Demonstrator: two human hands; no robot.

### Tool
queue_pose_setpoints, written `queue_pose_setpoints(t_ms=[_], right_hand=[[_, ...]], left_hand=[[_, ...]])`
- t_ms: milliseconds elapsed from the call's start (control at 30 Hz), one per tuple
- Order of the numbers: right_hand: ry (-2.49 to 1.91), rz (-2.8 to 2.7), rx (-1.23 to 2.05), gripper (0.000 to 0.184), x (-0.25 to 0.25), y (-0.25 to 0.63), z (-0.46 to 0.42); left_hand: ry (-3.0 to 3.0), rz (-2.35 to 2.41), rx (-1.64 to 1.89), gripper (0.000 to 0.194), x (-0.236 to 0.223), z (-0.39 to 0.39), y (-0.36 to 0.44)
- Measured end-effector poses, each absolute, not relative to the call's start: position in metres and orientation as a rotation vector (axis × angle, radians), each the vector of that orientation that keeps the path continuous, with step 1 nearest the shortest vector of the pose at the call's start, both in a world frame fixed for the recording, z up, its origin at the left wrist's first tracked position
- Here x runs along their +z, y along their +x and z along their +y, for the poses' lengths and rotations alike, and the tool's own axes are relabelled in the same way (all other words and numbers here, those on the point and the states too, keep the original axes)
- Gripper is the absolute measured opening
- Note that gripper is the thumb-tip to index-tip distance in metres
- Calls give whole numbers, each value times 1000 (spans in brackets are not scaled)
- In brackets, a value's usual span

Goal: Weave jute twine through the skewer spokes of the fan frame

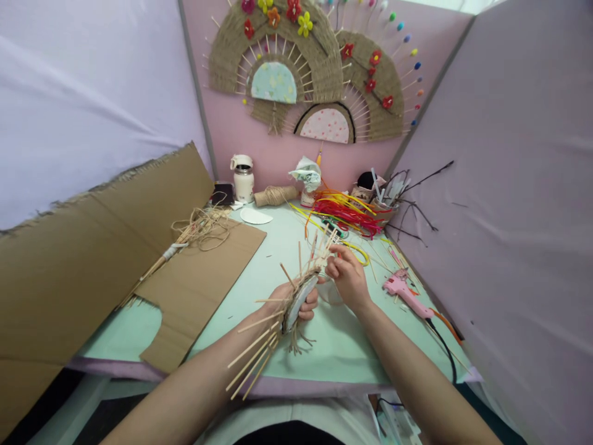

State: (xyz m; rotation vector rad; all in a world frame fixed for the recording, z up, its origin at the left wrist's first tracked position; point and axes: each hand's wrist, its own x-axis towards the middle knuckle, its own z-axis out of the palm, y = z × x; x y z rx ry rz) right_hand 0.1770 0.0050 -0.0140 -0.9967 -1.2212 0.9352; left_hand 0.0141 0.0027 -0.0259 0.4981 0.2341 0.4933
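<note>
The left hand (pixel 306 304) grips the half-round stick-and-twine piece (pixel 296 306) by its flat side, over the mint table (pixel 356 352), with sticks radiating on the side away from the palm. The right hand (pixel 347 272) is partly closed at the piece's far end, fingertips at the sticks; whether it pinches one cannot be determined. The pink glue gun (pixel 407 293) lies right of this hand.
</note>
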Motion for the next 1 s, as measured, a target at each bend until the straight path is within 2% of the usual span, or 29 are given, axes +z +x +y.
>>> queue_pose_setpoints(t_ms=[100,200,400,567,733,1000], right_hand=[[-978,-1138,840,30,-12,178,5],[-993,-1122,804,28,-13,181,6],[-1102,-1329,799,24,-19,179,4],[-1102,-1475,649,24,-17,174,1],[-1134,-1600,554,12,-13,180,3],[-1280,-1727,485,15,-19,198,11]], left_hand=[[490,238,545,24,-23,3,13],[509,306,584,22,-20,2,13],[674,568,899,23,-8,-12,15],[839,607,937,27,-5,-17,16],[998,637,954,31,-5,-17,14],[1184,694,943,38,-4,-14,12]])
